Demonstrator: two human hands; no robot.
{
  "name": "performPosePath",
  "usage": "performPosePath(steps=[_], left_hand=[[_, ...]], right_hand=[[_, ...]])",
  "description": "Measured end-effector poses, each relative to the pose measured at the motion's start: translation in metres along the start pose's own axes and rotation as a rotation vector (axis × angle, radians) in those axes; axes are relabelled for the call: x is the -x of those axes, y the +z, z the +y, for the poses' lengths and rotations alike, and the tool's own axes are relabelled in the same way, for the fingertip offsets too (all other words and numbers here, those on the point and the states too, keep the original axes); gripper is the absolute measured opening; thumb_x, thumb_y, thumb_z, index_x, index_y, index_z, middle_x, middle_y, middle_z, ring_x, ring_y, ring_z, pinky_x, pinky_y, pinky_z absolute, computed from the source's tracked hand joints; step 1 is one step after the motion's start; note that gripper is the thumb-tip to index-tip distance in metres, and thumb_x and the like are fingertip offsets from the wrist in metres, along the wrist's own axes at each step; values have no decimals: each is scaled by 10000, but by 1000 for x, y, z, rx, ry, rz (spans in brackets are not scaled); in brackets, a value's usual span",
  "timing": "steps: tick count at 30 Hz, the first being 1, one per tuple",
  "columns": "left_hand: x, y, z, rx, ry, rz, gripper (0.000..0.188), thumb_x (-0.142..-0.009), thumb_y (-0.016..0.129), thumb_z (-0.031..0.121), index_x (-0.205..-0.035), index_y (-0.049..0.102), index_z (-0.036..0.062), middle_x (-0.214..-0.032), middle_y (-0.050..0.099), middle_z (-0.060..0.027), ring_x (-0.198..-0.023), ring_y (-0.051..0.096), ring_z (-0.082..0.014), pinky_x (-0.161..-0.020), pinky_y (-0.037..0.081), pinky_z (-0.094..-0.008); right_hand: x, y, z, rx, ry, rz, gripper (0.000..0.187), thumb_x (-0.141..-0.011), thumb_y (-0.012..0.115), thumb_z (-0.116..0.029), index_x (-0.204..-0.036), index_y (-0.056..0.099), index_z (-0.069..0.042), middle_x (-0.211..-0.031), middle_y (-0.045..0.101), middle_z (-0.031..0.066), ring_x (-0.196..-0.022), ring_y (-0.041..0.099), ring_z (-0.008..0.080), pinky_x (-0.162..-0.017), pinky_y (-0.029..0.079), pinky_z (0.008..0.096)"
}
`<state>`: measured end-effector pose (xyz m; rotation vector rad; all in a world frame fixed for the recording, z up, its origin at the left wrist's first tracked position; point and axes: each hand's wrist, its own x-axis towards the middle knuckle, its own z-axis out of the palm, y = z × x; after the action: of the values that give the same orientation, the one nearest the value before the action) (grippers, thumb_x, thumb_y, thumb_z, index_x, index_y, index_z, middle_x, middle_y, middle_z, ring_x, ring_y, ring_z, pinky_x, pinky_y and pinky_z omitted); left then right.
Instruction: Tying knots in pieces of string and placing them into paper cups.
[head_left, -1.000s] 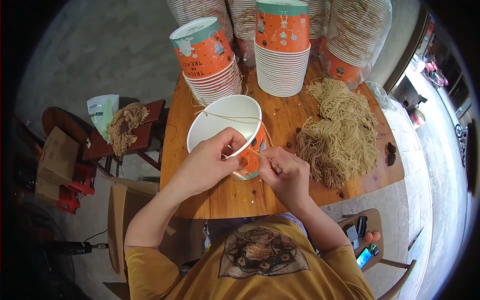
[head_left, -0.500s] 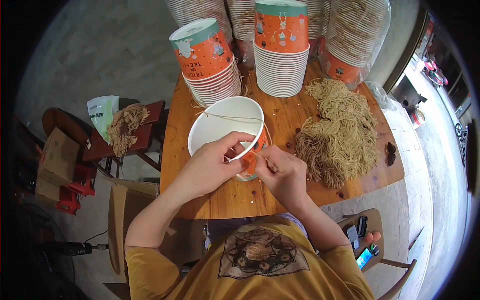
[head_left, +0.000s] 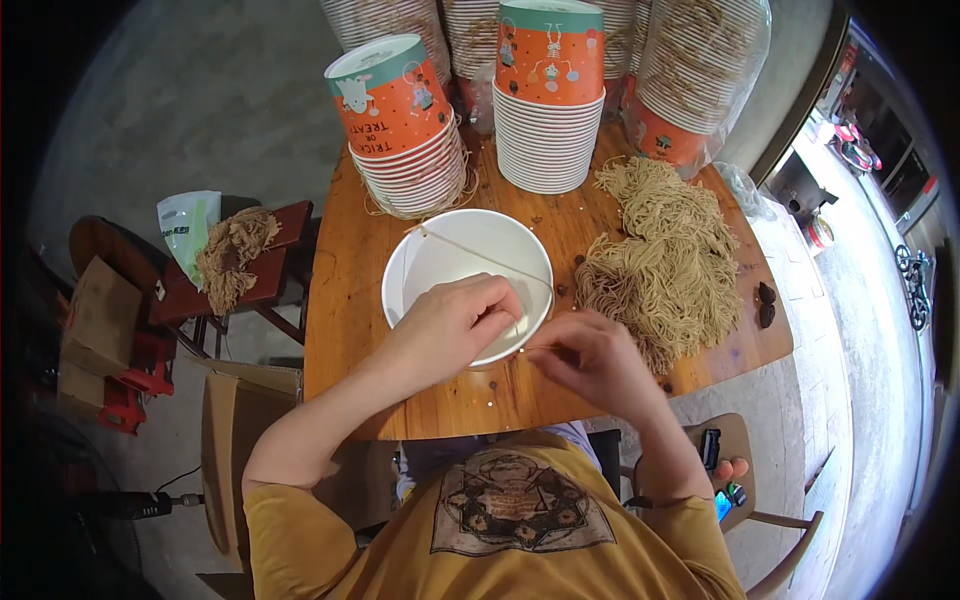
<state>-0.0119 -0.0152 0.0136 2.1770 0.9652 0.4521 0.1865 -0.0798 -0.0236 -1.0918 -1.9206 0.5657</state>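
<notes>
A white paper bucket [head_left: 415,262] stands on the wooden table in front of me, its open mouth turned up. A thin tan cord [head_left: 482,259] crosses the mouth from a hole at the far left rim to the right side. My left hand [head_left: 465,312] reaches over the near rim into the bucket, thumb and forefinger pinched on the cord's end just inside. Outside the right near rim, my right hand [head_left: 590,358] is closed with its fingertips at the rim, pinching the cord where it comes through the wall. Fingers partly hide the cord there.
Nested orange buckets stand in a left stack [head_left: 395,110] and a middle stack [head_left: 550,100], with a bagged stack [head_left: 695,80] behind. A heap of tan cords [head_left: 670,265] lies at right. Left of the table are a red stool [head_left: 292,240] and a cardboard box [head_left: 235,420].
The bucket has gone from tilted to nearly upright, its mouth now facing me more. My left hand reaches further inside; my right hand has moved slightly right and down.
</notes>
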Motion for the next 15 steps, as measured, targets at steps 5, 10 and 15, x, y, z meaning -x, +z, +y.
performPosePath(steps=[5,10,15], left_hand=[[-4,9,3,224,-39,107,107,-900,532,140,-908,582,46,-784,617,-65,-688,574,-163,-652,459,-307],[-16,15,1,632,-70,4,100,-920,493,112,-954,544,32,-833,590,-15,-734,542,-89,-694,450,-263],[-30,19,1,830,-202,-136,99,-904,464,64,-991,511,54,-852,557,0,-705,502,-60,-659,410,-187]], right_hand=[[-10,-35,3,-32,23,-62,85,-808,675,-129,-846,633,-65,-722,598,35,-664,552,207,-644,437,322],[-41,-37,-4,-139,128,-131,86,-818,654,-85,-842,608,-17,-722,571,48,-649,541,153,-588,430,276],[-56,-33,10,-155,-45,-149,74,-820,647,-63,-853,597,-19,-740,588,64,-675,584,155,-596,456,283]])
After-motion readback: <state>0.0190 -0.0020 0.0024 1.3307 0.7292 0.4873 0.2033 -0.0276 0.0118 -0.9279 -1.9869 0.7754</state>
